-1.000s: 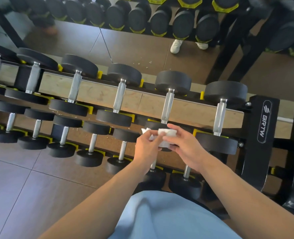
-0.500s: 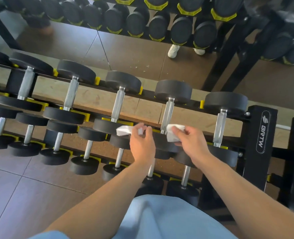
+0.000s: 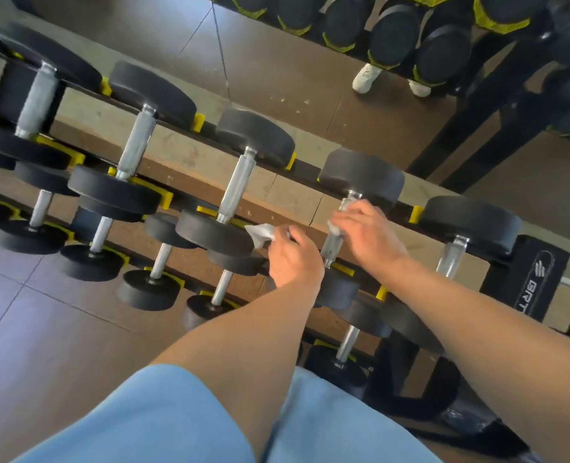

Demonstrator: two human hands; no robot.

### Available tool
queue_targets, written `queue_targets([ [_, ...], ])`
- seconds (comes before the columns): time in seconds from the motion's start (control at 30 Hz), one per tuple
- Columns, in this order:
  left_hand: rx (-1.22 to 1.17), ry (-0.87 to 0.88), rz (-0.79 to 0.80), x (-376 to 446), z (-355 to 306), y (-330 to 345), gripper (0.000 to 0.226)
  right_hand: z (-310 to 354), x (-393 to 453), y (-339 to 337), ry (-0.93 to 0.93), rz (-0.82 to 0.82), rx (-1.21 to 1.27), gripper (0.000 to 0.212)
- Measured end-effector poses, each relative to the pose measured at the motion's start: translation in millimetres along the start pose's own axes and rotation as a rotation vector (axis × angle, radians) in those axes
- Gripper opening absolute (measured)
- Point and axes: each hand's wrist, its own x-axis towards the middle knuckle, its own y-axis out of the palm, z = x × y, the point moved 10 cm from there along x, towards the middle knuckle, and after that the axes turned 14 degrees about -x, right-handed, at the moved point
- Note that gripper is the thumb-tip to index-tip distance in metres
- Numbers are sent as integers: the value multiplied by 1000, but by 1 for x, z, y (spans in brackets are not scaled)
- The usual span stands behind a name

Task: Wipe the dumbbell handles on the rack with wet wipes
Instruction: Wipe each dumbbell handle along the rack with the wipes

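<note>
Right hand (image 3: pixel 365 233) has its grip wrapped around the chrome handle (image 3: pixel 335 238) of the second dumbbell from the right on the top row of the rack (image 3: pixel 530 282), with a wet wipe (image 3: pixel 347 205) squeezed between palm and metal, I think; it's blurry, so only a sliver of white shows near the top of the handle. Left hand (image 3: pixel 293 255) pinches a second crumpled wipe (image 3: pixel 260 233), held just beside the front weight of the next dumbbell (image 3: pixel 240 182) over, not touching its handle. More dumbbells sit on the lower row (image 3: pixel 158 259). Blue shorts (image 3: pixel 163 419) fill the bottom of the view.
</note>
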Motion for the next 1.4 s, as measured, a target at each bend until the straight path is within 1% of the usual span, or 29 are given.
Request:
queue_targets([
  [0.07, 23, 2, -35, 6, 5, 1, 42, 17, -7, 10, -129, 61, -89, 18],
  [0.1, 29, -7, -49, 8, 8, 1, 41, 30, -13, 18, -218, 136, -104, 14],
  [0.13, 36, -16, -60, 11, 9, 2, 40, 40, -17, 24, -293, 219, -96, 16],
  [0.17, 43, -22, -66, 12, 10, 2, 40, 45, -16, 26, -303, 307, -67, 17],
  [0.2, 48, -21, -73, 12, 11, 2, 39, 43, -9, 24, -275, 343, -20, 17],
  [0.23, 51, -14, -77, 13, 11, 2, 40, 36, 3, 18, -209, 322, 42, 15],
  [0.27, 56, -7, -76, 12, 12, 3, 41, 28, 17, 5, -165, 230, 71, 15],
  [0.3, 62, -4, -73, 13, 11, 3, 41, 25, 28, -12, -175, 96, 13, 18],
  [0.33, 67, -8, -69, 14, 12, 4, 41, 23, 36, -19, -207, 30, -83, 25],
  [0.37, 70, -13, -64, 15, 13, 4, 41, 22, 40, -15, -251, 53, -204, 29],
  [0.43, 71, -13, -60, 14, 12, 4, 41, 24, 35, 8, -338, 196, -436, 23],
  [0.47, 69, -13, -62, 14, 12, 4, 41, 24, 30, 16, -364, 245, -482, 21],
  [0.53, 58, -18, -78, 15, 14, 4, 39, 24, 20, 22, -358, 273, -431, 25],
  [0.6, 40, -13, -109, 16, 15, 2, 37, 27, 12, 20, -290, 293, -316, 26],
  [0.73, 24, -14, -118, 18, 18, 2, 38, 46, 3, 36, -156, 609, 71, 27],
  [0.77, 17, -11, -115, 18, 18, 2, 40, 45, 14, 33, -109, 612, 142, 26],
  [0.8, 11, -7, -109, 18, 18, 3, 41, 44, 30, 23, -92, 531, 161, 26],
  [0.87, 11, -2, -100, 19, 17, 3, 42, 49, 59, -4, -224, 214, -12, 30],
  [0.9, 14, -3, -97, 18, 17, 3, 42, 55, 63, -6, -333, 151, -170, 33],
  [0.93, 19, -1, -98, 18, 17, 3, 42, 58, 60, 3, -428, 204, -325, 32],
  [0.97, 23, -1, -103, 17, 17, 3, 43, 52, 54, 19, -449, 336, -464, 28],
  [1.0, 26, 2, -107, 18, 18, 3, 44, 43, 47, 29, -428, 447, -536, 23],
  [1.03, 26, 4, -106, 18, 19, 4, 45, 37, 42, 33, -412, 508, -565, 23],
  [1.17, 20, 2, -108, 19, 20, 5, 44, 38, 35, 24, -393, 455, -497, 24],
  [1.23, 16, -7, -104, 19, 21, 5, 41, 41, 24, 29, -342, 536, -324, 19],
  [1.3, 18, -7, -107, 19, 20, 5, 38, 47, 12, 36, -302, 673, -117, 17],
  [1.33, 19, -8, -108, 19, 21, 5, 38, 49, 12, 35, -322, 685, -77, 19],
  [1.37, 19, -11, -108, 19, 22, 5, 37, 50, 17, 32, -373, 632, -103, 19],
  [1.4, 19, -11, -107, 19, 21, 4, 38, 51, 25, 26, -441, 516, -175, 19],
])
